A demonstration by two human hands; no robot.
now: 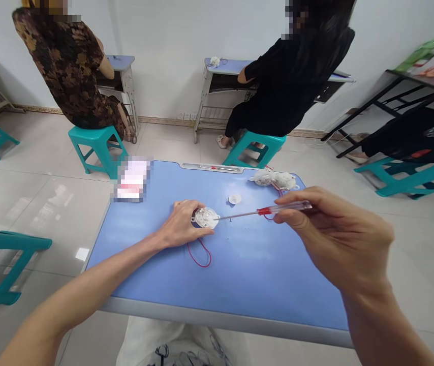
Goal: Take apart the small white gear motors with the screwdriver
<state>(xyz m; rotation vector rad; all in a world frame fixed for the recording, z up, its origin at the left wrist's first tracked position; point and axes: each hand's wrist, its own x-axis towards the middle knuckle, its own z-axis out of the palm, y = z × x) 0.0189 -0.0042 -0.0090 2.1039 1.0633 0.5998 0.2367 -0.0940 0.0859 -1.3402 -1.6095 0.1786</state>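
Observation:
My left hand [181, 223] rests on a round white-and-clear plastic fitting [206, 217], its fingers gripping the rim against the blue desk [156, 274]. My right hand [327, 236] holds a clear-handled screwdriver with a red collar [265, 211] by the handle. Its thin metal shaft reaches across to the fitting's face. A loop of red wire [202, 256] runs out from under my left hand. A small white disc [234, 199] lies just beyond the fitting.
A heap of white fittings with red wire [274, 179] lies at the desk's far edge. A pixelated, blurred item [132, 179] sits at the far left corner, and a pen groove [211, 167] runs along the far rim. Several people sit on teal stools [97, 147] at desks beyond.

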